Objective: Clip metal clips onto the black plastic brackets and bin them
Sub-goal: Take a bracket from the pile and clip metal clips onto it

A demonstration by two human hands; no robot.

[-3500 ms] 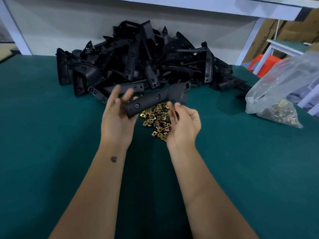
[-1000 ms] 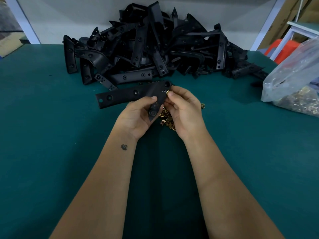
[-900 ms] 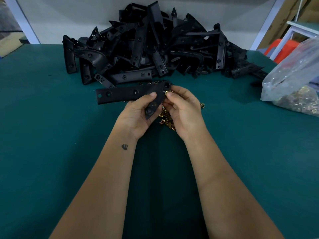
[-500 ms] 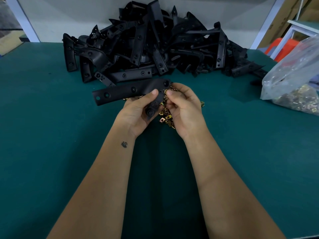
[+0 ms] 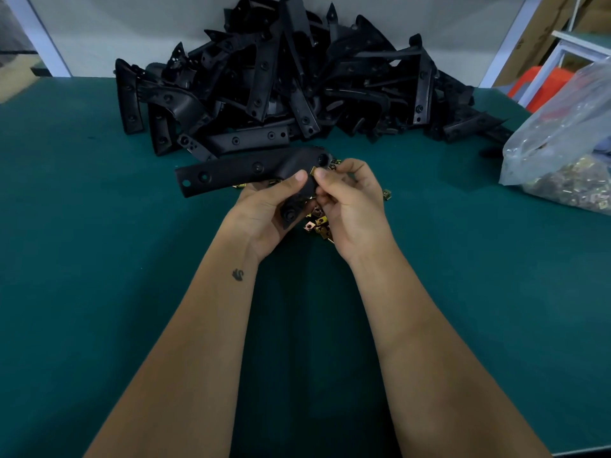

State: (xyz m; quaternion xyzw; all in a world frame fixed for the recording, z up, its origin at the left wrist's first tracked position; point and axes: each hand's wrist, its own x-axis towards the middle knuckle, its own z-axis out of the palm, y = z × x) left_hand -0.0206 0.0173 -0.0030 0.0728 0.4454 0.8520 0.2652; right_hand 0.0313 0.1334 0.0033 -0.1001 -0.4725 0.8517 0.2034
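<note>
Bracket (image 5: 244, 170) in work: black plastic, angled, held just above the green table (image 5: 82, 276) near centre of view, long arm running out toward 9 o'clock, short leg dropping toward 6 o'clock into the palm.

Left hand (image 5: 267, 213): palm up under the bend, fingers curled round the short leg, thumb laid across the top face. Firm hold on the bracket. Forearm comes in from 7 o'clock, wrist rolled slightly outward.

Metal clip (image 5: 312, 170): small, brass-coloured, pinched at the bracket's edge just below the corner hole. Only a sliver shows; cannot tell how far it is seated.

Right hand (image 5: 350, 200): thumb and forefinger tips closed narrowly on the clip, other fingers curled loosely behind. Forearm comes in from 5 o'clock; the two thumbs nearly meet.

Doing this step well, as I judge it: keep the clip square to the edge, slide it straight on until its hole lines up with the bracket's hole, and let the left thumb brace against the push so the bracket does not twist. A cocked clip would likely jam or spring off.

Loose clips (image 5: 319, 223) lie on the table directly beneath the hands. Pile of brackets (image 5: 297, 87) at 12 o'clock against the wall. Clear plastic bag (image 5: 562, 143) holding more clips at 3 o'clock. No bin in view.
</note>
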